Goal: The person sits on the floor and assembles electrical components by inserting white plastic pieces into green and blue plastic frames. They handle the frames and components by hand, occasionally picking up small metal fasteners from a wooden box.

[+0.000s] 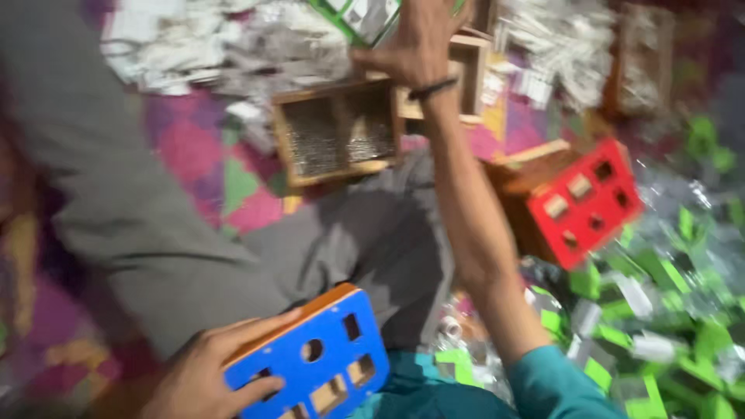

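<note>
My left hand (203, 371) grips the near left edge of a blue wooden board (322, 361) with round and square holes, resting on my lap. My right hand (415, 43) reaches far forward, arm stretched out, with a dark band on the wrist. It holds a green and white packet (363, 15) at the top edge, above a wooden tray (335, 132) divided into compartments filled with small metal pieces. The picture is blurred by motion.
A red wooden box (583, 203) with holes lies to the right. Heaps of small green and clear packets (667, 310) cover the right side. White packets (233, 39) pile up at the back. A second wooden box (472, 77) stands behind the tray. A patterned mat (202, 155) lies underneath.
</note>
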